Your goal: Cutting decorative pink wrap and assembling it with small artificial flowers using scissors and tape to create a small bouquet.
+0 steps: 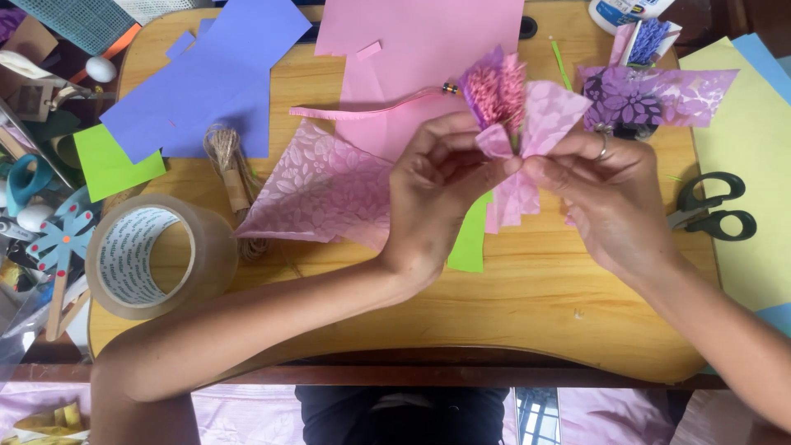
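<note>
My left hand (432, 194) and my right hand (606, 194) meet over a small wooden table (527, 297), both pinching a little paper bouquet (515, 115). The bouquet has a fringed pink flower head wrapped in pale pink patterned paper, with the wrap's tail hanging below my fingers. A ring sits on a finger of my right hand. A sheet of the same pink patterned wrap (317, 185) lies flat just left of my left hand, and a green paper strip (470, 243) shows under the hands.
A tape roll (148, 255) and a twine spool (231, 169) lie at the left, with blue paper (210, 78), green paper (111, 165) and pink paper (412, 49) behind. Black scissors (713, 210) rest on the right by yellow paper (746, 165). A purple paper bouquet (643, 95) lies at back right.
</note>
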